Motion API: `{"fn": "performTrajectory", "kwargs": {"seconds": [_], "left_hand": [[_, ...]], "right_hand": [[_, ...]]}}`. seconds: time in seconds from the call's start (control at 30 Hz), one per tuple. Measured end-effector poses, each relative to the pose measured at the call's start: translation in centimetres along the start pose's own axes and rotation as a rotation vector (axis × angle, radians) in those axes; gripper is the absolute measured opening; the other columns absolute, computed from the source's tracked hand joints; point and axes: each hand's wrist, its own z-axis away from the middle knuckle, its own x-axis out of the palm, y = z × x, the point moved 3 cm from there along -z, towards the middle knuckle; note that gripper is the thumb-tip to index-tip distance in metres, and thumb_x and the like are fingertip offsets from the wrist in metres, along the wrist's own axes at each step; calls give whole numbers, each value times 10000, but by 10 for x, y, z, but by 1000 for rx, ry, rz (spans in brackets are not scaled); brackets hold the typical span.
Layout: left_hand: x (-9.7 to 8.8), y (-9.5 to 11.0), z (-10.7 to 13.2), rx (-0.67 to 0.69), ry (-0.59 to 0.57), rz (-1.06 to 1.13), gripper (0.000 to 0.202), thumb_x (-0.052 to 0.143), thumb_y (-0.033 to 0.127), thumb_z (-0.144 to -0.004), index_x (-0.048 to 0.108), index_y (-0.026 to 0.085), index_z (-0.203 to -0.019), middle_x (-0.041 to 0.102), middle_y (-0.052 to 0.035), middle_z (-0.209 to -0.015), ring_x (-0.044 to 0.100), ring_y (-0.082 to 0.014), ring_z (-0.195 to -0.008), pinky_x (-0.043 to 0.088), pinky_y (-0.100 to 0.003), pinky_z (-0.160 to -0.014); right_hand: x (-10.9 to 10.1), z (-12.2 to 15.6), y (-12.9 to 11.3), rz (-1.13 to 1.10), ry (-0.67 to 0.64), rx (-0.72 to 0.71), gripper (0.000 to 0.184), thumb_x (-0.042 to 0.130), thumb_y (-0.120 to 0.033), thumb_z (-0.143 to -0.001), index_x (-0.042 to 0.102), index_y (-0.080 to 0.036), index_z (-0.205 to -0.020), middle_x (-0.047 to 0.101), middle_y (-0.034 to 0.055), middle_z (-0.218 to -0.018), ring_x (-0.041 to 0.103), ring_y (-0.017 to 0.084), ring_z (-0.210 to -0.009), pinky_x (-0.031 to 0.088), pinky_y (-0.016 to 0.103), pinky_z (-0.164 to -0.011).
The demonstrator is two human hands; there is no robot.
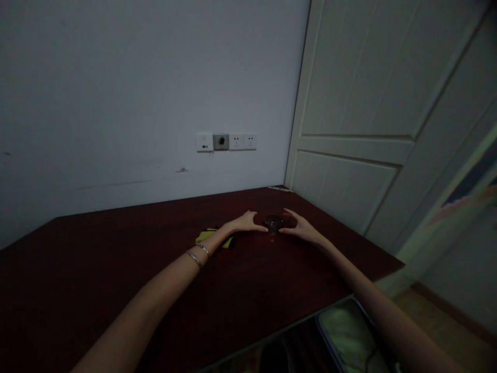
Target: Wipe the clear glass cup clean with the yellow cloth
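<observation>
Reach appeared complete: left hand [244, 222] and right hand [305, 230] flanked glass dish [274, 223] on counter [248, 285], fingers [292, 213] parted, grasp unmade.

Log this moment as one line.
left hand: open, at glass dish | right hand: open, opposite side | contact: unclear | yellow-black item: partly behind left wrist

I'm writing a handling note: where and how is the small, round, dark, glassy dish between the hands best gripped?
Grip the small, round, dark, glassy dish by opposite sides of its outer wall, probably coming from left and right: its circular rim offers facing sides, and the left hand and right hand flank it, open. Whether they touch is unclear.
</observation>
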Motion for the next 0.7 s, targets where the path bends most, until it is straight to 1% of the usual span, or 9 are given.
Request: {"fn": "performTrajectory", "kwargs": {"seconds": [0.13,0.27,0.33,0.4,0.5,0.57,0.63,0.7], "left_hand": [[19,7,-15,77,-30,34,804,683,636,-622,539,163,-1256,544,-140,-1332,412,-346,-1303,295,-447,-1093],[26,7,-22,123,-33,59,720,691,578,-657,566,149,-1222,585,-121,-1287,426,-331,-1291,197,-477,-1132],[27,8,-23,142,-37,72,681,690,544,-682,568,150,-1224,595,-107,-1280,425,-308,-1297,133,-464,-1154],[28,8,-23,154,-41,85,653,690,510,-702,559,170,-1245,588,-90,-1296,405,-290,-1316,98,-450,-1164],[28,11,-21,159,-41,101,648,693,476,-716,538,187,-1275,561,-82,-1331,368,-287,-1343,93,-455,-1165],[26,14,-19,163,-44,107,643,692,470,-719,541,184,-1275,569,-85,-1321,366,-288,-1344,95,-457,-1165],[22,16,-16,169,-42,111,632,685,471,-727,547,183,-1271,581,-86,-1307,367,-287,-1344,107,-452,-1165],[14,19,-14,174,-30,112,624,682,466,-731,550,180,-1269,570,-88,-1319,335,-290,-1362,131,-450,-1162]], "right_hand": [[6,-6,10,-49,-29,20,962,812,-393,-565,384,-154,-1393,566,175,-1306,551,276,-1202,374,452,-1058],[9,-11,14,-114,-55,26,958,813,-363,-566,380,-158,-1395,584,161,-1288,570,266,-1182,390,437,-1051],[11,-12,15,-141,-61,31,944,808,-352,-576,380,-163,-1396,585,150,-1288,571,260,-1180,396,428,-1050],[11,-13,15,-160,-57,39,931,808,-341,-576,391,-161,-1389,585,144,-1287,561,259,-1191,391,421,-1057],[11,-12,15,-178,-40,50,937,815,-323,-562,400,-141,-1382,595,150,-1271,555,264,-1196,381,414,-1066],[10,-11,13,-188,-26,55,956,822,-309,-550,392,-130,-1385,612,154,-1247,560,269,-1190,381,423,-1065],[10,-11,9,-200,-11,56,962,820,-304,-554,380,-127,-1391,628,152,-1223,568,274,-1179,395,440,-1051],[9,-12,1,-213,6,50,955,812,-308,-567,372,-120,-1394,633,156,-1215,574,280,-1172,411,454,-1035]]}}
